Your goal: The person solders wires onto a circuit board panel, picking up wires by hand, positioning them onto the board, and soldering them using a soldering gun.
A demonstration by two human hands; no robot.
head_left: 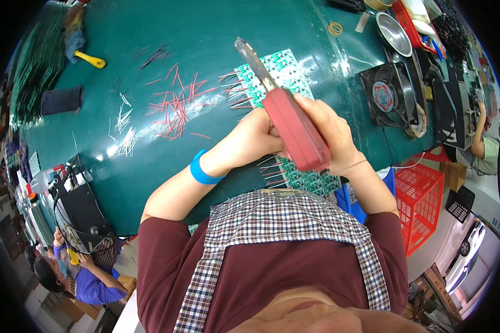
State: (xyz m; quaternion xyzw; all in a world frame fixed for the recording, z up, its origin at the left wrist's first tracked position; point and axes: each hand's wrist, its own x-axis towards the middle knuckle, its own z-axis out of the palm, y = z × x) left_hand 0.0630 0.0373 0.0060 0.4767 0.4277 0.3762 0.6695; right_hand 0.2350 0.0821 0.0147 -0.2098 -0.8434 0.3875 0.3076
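Circuit-board panel (289, 69): head view, centre of frame, flat beneath both hands, wired edge leftward, apparently for access | right hand (332, 133): clamped on red-bodied tool (296, 130), pointing upper left | left hand (253, 139): curled just beside tool, contents hidden, cannot tell | red wires (176, 114): loose, left of panel, likely for easy reach

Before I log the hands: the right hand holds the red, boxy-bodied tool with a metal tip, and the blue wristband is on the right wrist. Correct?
Not quite: the head view shows the blue wristband on the left wrist, not the right. The right hand does hold the red, boxy-bodied tool.
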